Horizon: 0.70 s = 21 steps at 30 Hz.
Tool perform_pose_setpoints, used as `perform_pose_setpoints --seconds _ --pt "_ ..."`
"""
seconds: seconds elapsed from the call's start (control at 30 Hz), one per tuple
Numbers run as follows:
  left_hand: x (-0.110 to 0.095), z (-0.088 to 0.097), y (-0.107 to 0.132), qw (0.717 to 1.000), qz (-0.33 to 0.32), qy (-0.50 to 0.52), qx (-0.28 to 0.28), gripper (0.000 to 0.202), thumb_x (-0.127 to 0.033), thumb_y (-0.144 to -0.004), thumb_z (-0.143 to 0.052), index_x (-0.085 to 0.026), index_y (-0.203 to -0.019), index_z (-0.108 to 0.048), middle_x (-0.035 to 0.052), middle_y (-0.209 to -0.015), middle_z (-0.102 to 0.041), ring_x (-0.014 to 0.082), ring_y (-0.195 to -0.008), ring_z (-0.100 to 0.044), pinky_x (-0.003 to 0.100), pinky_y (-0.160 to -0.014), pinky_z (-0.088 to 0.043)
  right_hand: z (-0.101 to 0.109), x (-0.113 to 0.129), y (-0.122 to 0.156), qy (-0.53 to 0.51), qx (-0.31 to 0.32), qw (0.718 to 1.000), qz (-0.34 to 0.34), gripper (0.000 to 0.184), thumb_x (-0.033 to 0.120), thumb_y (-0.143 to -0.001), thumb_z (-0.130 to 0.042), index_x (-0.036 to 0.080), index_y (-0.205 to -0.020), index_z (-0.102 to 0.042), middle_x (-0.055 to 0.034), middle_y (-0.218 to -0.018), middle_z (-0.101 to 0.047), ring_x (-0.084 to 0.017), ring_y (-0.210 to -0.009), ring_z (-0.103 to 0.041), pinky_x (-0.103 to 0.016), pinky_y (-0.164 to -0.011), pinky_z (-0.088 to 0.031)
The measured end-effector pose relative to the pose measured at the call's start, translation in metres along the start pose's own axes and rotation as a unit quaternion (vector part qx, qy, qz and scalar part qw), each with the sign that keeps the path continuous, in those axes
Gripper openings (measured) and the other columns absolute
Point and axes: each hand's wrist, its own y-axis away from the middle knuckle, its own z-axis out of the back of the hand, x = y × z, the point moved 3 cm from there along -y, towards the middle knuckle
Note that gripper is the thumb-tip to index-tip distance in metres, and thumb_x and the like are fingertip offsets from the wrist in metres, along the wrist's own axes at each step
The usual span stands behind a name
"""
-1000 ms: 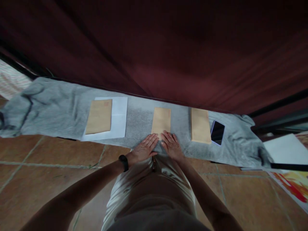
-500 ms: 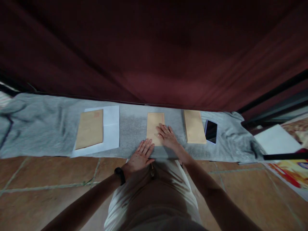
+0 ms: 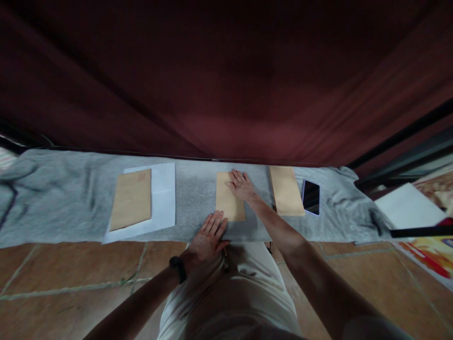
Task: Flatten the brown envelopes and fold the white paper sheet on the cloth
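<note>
A tan envelope [image 3: 226, 203] lies in the middle of a grey cloth [image 3: 63, 198] spread on the floor. My right hand [image 3: 241, 185] lies flat on the envelope's far right corner, fingers stretched out. My left hand [image 3: 208, 234] rests flat on the cloth just below the envelope's near edge, fingers spread, a black band on the wrist. A second tan envelope [image 3: 131, 199] lies to the left on a white sheet [image 3: 163, 193]. A third tan envelope [image 3: 286, 191] lies to the right, next to a dark phone [image 3: 311, 197].
A dark red curtain [image 3: 226, 85] hangs behind the cloth. Brown floor tiles [image 3: 71, 278] run along the near side. At the right lie a white sheet [image 3: 406, 205] and a colourful print [image 3: 430, 257]. My light trousers [image 3: 230, 293] fill the bottom centre.
My right hand has slid forward along the middle envelope from its near edge to its far corner. My left hand stayed near the envelope's near edge. The view tilted slightly.
</note>
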Motion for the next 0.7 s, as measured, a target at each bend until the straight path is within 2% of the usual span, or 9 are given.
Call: perform_pose_setpoints --seconds 0.17,0.3,0.53,0.7 --pt "-0.001 0.004 -0.002 1.0 0.002 0.0 0.002 0.075 -0.061 -0.1 -0.047 -0.011 -0.156 -0.042 0.0217 -0.166 -0.034 0.0349 -0.156 -0.029 0.052 -0.127 -0.027 -0.003 0.007 -0.013 0.003 0.007 1.0 0.011 0.061 0.041 -0.109 -0.037 0.008 -0.16 -0.036 -0.0158 -0.168 -0.032 -0.028 -0.156 -0.032 -0.048 -0.13 -0.017" --pt "-0.001 0.005 -0.002 1.0 0.003 -0.008 -0.005 0.072 -0.059 -0.1 -0.048 -0.012 -0.155 -0.044 0.0204 -0.167 -0.034 0.0339 -0.156 -0.029 0.051 -0.127 -0.026 -0.001 0.017 -0.01 0.001 0.021 0.999 0.035 0.062 0.041 -0.109 -0.038 0.006 -0.16 -0.035 -0.0168 -0.168 -0.031 -0.028 -0.156 -0.031 -0.046 -0.13 -0.018" --pt "-0.001 0.001 -0.001 1.0 0.0 -0.028 -0.011 0.075 -0.058 -0.1 -0.051 -0.011 -0.157 -0.041 0.0223 -0.165 -0.035 0.0346 -0.156 -0.029 0.05 -0.127 -0.027 -0.001 0.04 0.015 -0.013 0.026 0.994 0.103 0.053 0.042 -0.109 -0.04 0.024 -0.159 -0.039 -0.006 -0.169 -0.033 -0.028 -0.156 -0.03 -0.062 -0.128 -0.013" --pt "-0.001 0.001 0.0 1.0 0.0 -0.023 -0.017 0.073 -0.056 -0.101 -0.05 -0.012 -0.158 -0.041 0.0211 -0.166 -0.033 0.0336 -0.156 -0.029 0.05 -0.127 -0.027 -0.002 0.051 0.035 -0.021 0.028 0.991 0.129 0.054 0.043 -0.108 -0.043 0.025 -0.158 -0.04 -0.0058 -0.167 -0.037 -0.028 -0.155 -0.032 -0.063 -0.128 -0.015"
